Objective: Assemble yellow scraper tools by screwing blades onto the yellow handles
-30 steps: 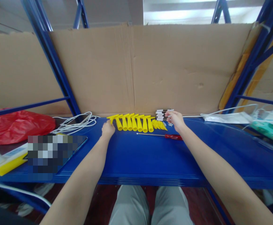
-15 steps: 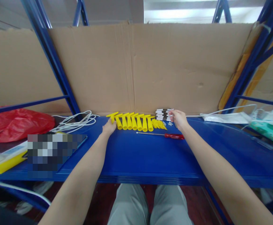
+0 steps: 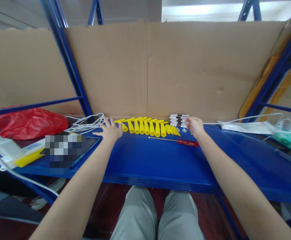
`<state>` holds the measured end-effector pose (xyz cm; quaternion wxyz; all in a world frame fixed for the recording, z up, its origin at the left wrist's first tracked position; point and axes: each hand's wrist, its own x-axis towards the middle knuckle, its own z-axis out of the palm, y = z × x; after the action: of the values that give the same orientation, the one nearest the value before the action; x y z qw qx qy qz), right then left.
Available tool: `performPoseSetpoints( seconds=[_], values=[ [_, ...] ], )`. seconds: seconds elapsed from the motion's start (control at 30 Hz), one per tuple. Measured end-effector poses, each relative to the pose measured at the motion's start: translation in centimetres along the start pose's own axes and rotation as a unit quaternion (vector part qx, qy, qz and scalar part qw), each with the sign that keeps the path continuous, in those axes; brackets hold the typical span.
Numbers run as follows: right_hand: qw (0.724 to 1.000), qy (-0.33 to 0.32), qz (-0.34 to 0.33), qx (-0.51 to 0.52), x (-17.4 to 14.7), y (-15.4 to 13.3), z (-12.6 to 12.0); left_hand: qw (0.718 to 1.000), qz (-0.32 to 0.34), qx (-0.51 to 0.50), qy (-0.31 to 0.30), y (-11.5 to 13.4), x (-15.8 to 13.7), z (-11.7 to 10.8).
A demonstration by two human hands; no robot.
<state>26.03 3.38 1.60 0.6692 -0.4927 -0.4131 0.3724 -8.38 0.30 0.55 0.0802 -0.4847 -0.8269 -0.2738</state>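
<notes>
My left hand [image 3: 111, 130] is open, its fingers spread, beside the left end of a row of yellow T-shaped plastic handles [image 3: 141, 127]. It partly covers the leftmost handle. With bent fingers, my right hand [image 3: 195, 126] is closed on the right end of a small stack of white pieces with dark bands [image 3: 177, 120]. Between the handles and the stack lie several thin yellow pointed pieces [image 3: 173, 130]. Small silvery screws [image 3: 184, 130] lie below the stack, close to my right fingers. A red-handled screwdriver [image 3: 188, 143] lies in front of them.
A cardboard sheet [image 3: 185, 66] stands behind the blue shelf [image 3: 148, 160]. To the left are white cables [image 3: 87, 124], a red plastic bag [image 3: 32, 123], a yellow-and-white object [image 3: 29, 158] and a blurred flat device [image 3: 85, 151]. A white packet [image 3: 248, 127] and green pack [image 3: 289, 141] lie right.
My left hand has let go of the leftmost yellow handle, spread its fingers and moved slightly left. My right hand stays at the stack. The whole view has shifted a little.
</notes>
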Motion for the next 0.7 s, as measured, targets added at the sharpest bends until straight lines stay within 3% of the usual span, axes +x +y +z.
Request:
performPoseSetpoints(
  seconds=[0.23, 0.5, 0.7],
  values=[
    [1.000, 0.027, -0.003, -0.001, -0.3, -0.3, -0.4, 0.991, -0.100, 0.038, -0.085, -2.5, -0.1, -0.5],
    [0.993, 0.103, -0.046, -0.031, 0.6, -1.0, -2.5, 0.994, -0.081, 0.022, -0.074, -2.7, 0.1, -0.1],
    [0.958, 0.247, -0.066, -0.127, 2.9, 0.0, -5.8, 0.997, -0.002, -0.035, -0.064, 0.8, 0.7, 0.3]
  ],
)
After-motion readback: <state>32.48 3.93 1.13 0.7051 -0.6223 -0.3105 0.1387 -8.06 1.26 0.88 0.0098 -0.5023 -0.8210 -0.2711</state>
